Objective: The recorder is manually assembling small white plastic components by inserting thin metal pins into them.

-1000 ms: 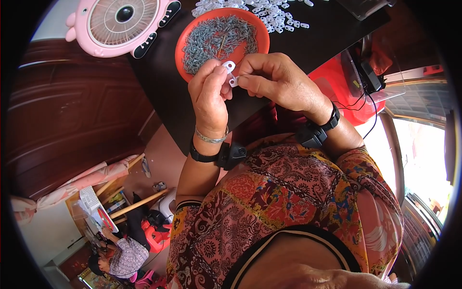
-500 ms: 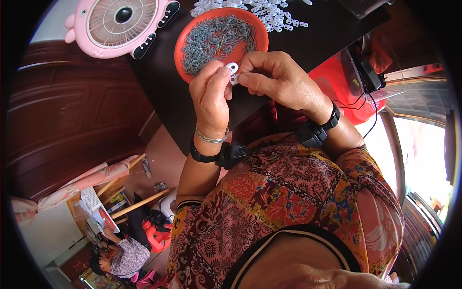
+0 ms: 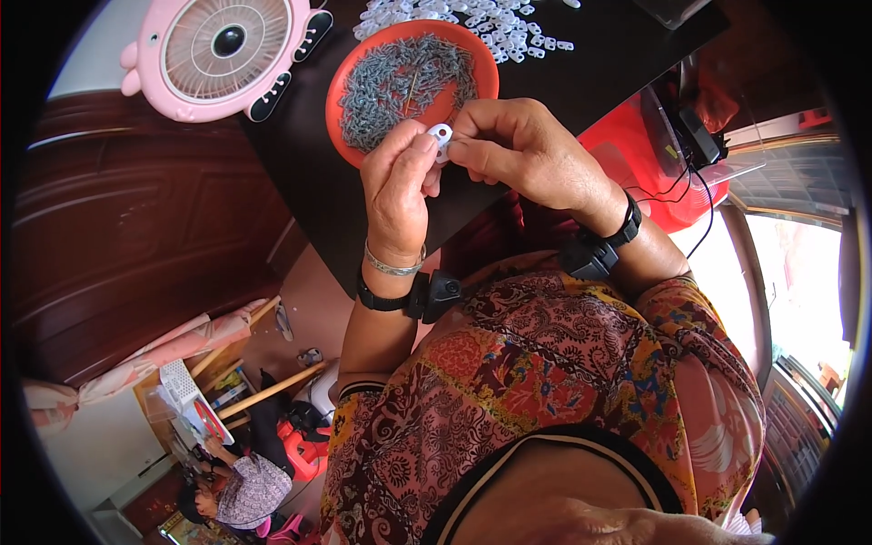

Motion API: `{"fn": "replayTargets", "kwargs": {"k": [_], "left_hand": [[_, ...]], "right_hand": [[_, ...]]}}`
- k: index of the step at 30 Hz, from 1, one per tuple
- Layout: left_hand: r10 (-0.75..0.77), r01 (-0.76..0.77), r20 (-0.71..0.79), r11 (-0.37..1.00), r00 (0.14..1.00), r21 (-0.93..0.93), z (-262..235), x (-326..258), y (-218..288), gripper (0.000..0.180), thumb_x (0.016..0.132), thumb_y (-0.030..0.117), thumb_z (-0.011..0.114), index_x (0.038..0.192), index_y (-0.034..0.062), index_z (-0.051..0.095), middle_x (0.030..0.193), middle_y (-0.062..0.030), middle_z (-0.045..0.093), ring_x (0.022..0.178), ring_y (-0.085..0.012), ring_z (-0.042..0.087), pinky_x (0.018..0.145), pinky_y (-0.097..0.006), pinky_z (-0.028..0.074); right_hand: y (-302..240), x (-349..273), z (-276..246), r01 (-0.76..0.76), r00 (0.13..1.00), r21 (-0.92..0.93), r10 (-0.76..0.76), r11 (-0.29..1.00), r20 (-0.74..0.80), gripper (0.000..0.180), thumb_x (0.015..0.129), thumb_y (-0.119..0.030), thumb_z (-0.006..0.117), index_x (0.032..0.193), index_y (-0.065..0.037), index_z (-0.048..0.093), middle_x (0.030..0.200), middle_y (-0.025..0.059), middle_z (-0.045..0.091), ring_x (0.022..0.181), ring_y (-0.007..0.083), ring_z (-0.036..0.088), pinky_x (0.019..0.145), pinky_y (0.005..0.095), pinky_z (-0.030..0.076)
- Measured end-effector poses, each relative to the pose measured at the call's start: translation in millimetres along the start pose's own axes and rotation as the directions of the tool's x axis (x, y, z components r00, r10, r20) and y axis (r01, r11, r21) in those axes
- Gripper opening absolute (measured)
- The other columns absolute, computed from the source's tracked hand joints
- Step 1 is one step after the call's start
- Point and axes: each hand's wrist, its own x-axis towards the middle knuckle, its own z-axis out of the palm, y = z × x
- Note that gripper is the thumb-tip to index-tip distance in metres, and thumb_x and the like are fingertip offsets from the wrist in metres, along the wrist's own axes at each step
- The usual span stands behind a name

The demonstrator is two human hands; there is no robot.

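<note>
A small white plastic piece with a hole in it [image 3: 440, 134] is pinched upright between the thumb and fingers of my left hand [image 3: 398, 186]. Against its lower right edge press the closed thumb and forefinger of my right hand [image 3: 531, 159]; whatever lies between those tips is hidden. Both hands are over the near rim of an orange-red bowl [image 3: 489, 68]. Inside the bowl lies a heap of small grey screw-like pieces [image 3: 372, 100], with a thin yellowish stick [image 3: 411, 94] among them.
More white pieces [image 3: 509, 36] are piled behind the bowl on the dark table [image 3: 304, 182]. A pink fan [image 3: 145, 64] stands at the far left. Red containers [image 3: 627, 150] and black cables [image 3: 704, 209] are at the right. Another person [image 3: 250, 486] sits at the lower left.
The white piece has turned slightly in my fingers, and less of its lower end shows. My hands have hardly moved. The bowl and table appear shifted a little left and down.
</note>
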Motion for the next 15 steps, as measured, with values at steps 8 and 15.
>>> {"fn": "replayTargets", "kwargs": {"k": [8, 15], "left_hand": [[-0.046, 0.043, -0.069, 0.998, 0.997, -0.042, 6.4, -1.0, 1.6, 0.025, 0.093, 0.022, 0.048, 0.076, 0.0036, 0.051, 0.062, 0.0020, 0.045, 0.054, -0.0049, 0.037, 0.048, -0.021, 0.030], [0.041, -0.039, -0.041, 0.998, 0.998, 0.043, 4.1, -1.6, -1.7, 0.027, 0.094, 0.023, 0.047, 0.074, 0.0050, 0.048, 0.060, 0.0021, 0.044, 0.053, -0.0051, 0.038, 0.048, -0.021, 0.028]], "right_hand": [[0.9, -1.0, 7.9, 0.055, 0.994, 0.055, -0.049, 0.997, -0.093, 0.017, 0.092, -0.016, 0.059, 0.084, -0.001, 0.059, 0.069, -0.0028, 0.054, 0.061, 0.0038, 0.049, 0.054, 0.0198, 0.041], [0.8, -1.4, 9.2, 0.071, 0.993, 0.099, -0.060, 0.993, -0.104, 0.015, 0.090, -0.014, 0.062, 0.084, 0.000, 0.058, 0.070, -0.0029, 0.054, 0.063, 0.0031, 0.049, 0.055, 0.0197, 0.041]]}}
